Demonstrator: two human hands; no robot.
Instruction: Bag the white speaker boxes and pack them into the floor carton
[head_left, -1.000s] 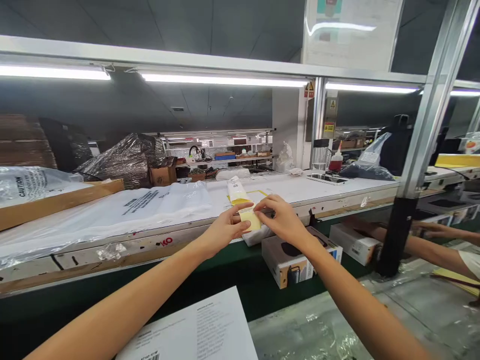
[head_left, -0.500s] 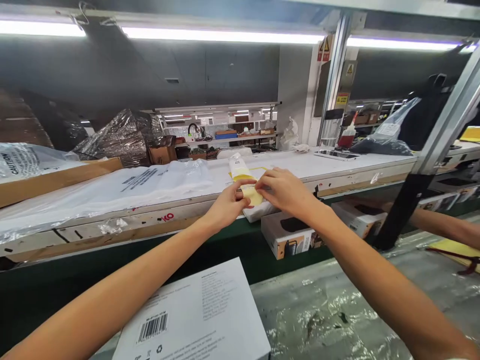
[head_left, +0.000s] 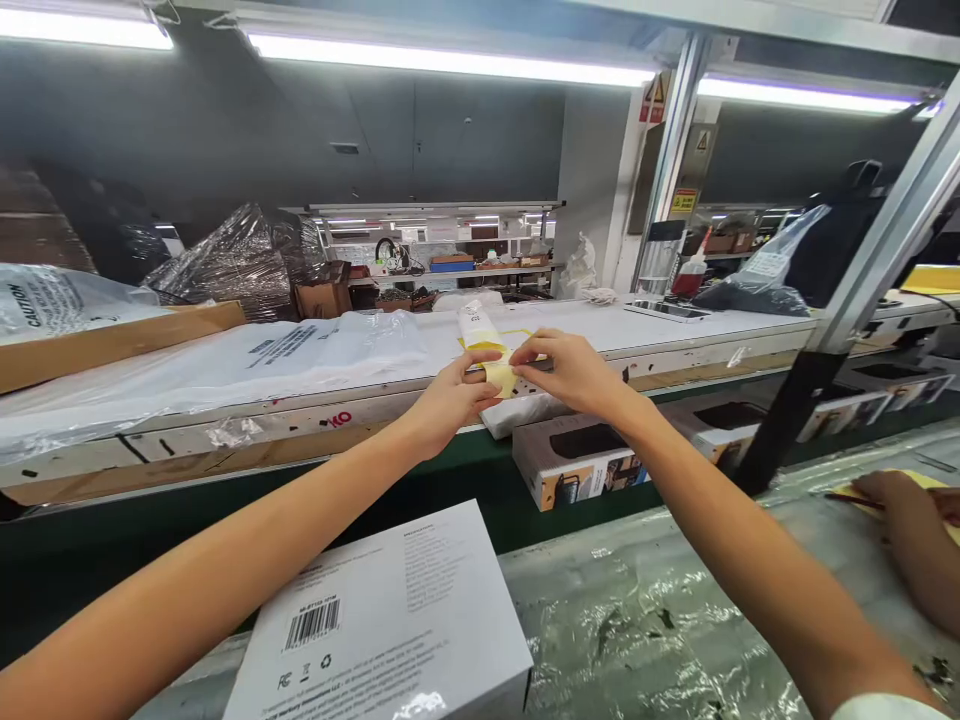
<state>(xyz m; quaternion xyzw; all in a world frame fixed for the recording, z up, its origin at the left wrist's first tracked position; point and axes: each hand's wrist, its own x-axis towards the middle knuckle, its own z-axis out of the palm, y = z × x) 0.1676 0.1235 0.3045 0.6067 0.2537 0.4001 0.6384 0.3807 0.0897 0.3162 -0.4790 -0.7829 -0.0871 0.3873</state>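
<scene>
Both my arms reach out to the raised white shelf. My left hand pinches the lower edge of a yellow backing strip that runs off a roll of white labels lying on the shelf. My right hand pinches the same strip from the right, fingertips touching it. The two hands almost meet over the strip. A white boxed product with a barcode lies on the near bench just below my left forearm.
Printed boxes ride the green conveyor below the shelf. Clear plastic bags lie on the shelf at left, a wrapped pallet behind. A metal post stands right. Another person's hand rests on the foil-covered bench at far right.
My view has dropped a little, bringing the white box fully into sight. Both hands stay pinched on the label strip. The other person's hand came into view at the right.
</scene>
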